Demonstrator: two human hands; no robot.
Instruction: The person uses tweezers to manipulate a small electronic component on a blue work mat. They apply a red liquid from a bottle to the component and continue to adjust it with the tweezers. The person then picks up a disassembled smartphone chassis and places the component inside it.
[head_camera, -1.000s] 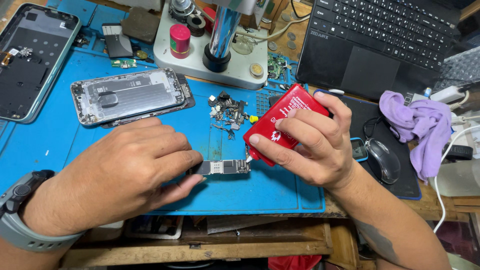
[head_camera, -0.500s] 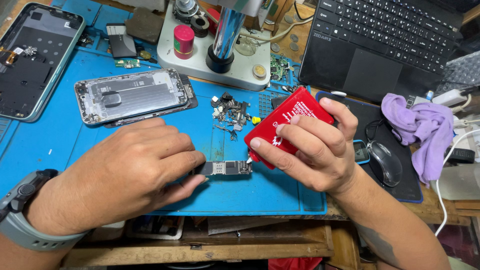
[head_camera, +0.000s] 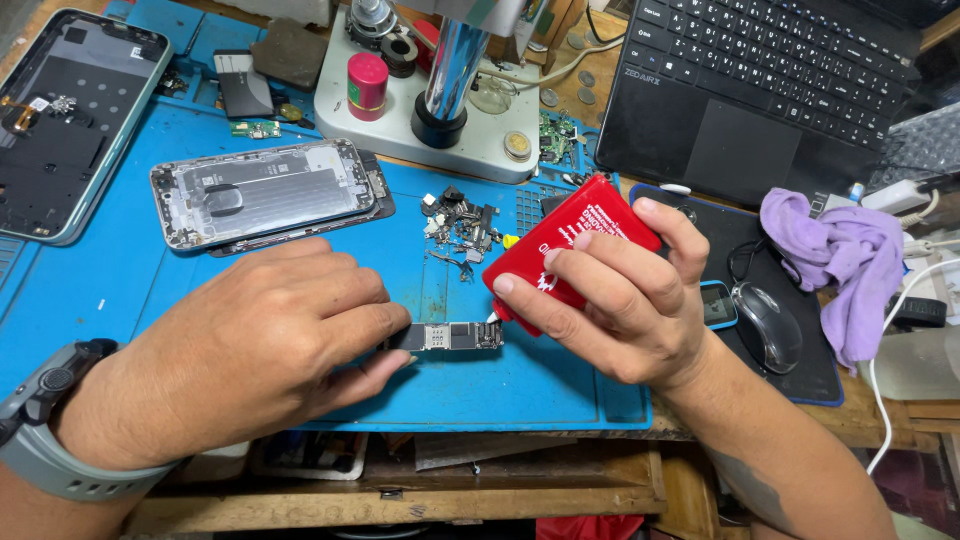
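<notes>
My left hand (head_camera: 250, 350) rests on the blue work mat (head_camera: 90, 290) and pins the left end of a small dark circuit board (head_camera: 450, 336) with its fingertips. My right hand (head_camera: 620, 300) grips a red squeeze bottle (head_camera: 560, 245), tilted so that its white tip touches the right end of the board. A grey watch sits on my left wrist.
An opened phone body (head_camera: 265, 192) lies on the mat behind my left hand; a second phone shell (head_camera: 65, 120) lies far left. A pile of small screws and parts (head_camera: 460, 222) sits mid-mat. A microscope base (head_camera: 430, 120), a laptop (head_camera: 760, 90), a mouse (head_camera: 768, 325) and a purple cloth (head_camera: 850, 260) surround.
Both hands hold nearly the same pose; the bottle tip stays at the board's right end. The view has shifted only slightly.
</notes>
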